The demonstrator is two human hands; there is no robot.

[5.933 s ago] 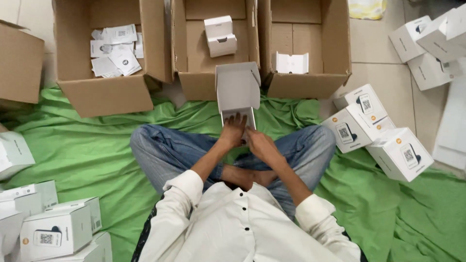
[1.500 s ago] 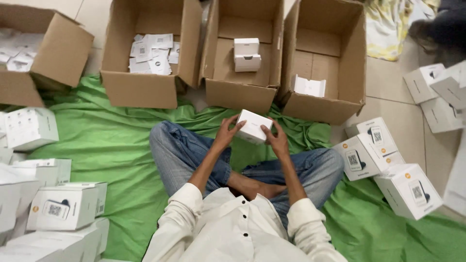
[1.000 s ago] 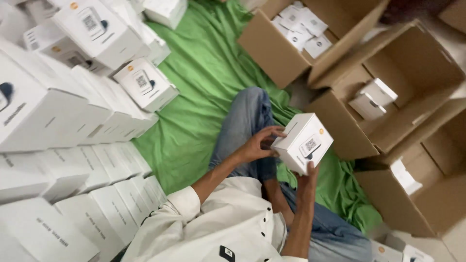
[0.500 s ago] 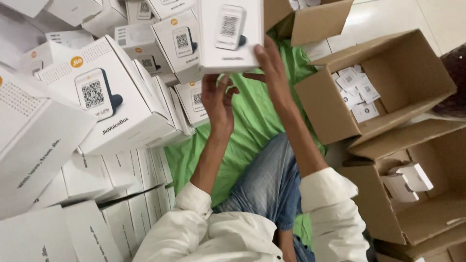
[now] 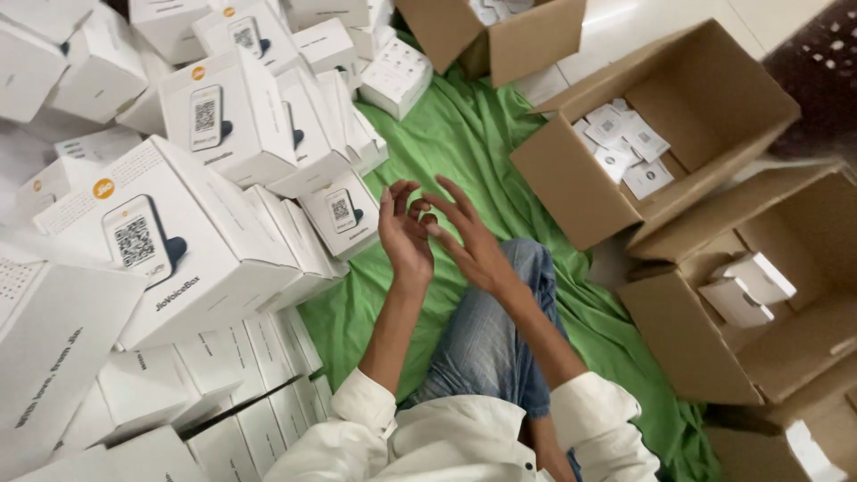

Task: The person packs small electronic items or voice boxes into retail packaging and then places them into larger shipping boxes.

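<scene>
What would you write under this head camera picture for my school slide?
Two empty hands, left hand and right hand, lifted over a green cloth between stacked white boxes and open cardboard boxes.

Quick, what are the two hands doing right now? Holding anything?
Left hand: open, fingers spread, holding nothing.
Right hand: open, fingers spread, holding nothing.

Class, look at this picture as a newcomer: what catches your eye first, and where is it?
First, the heap of white boxes filling the left side, stacked high beside the bright green cloth. Then the empty left hand and right hand raised mid-frame above a knee in jeans. On the right stand open cardboard cartons holding small white packets.
</scene>
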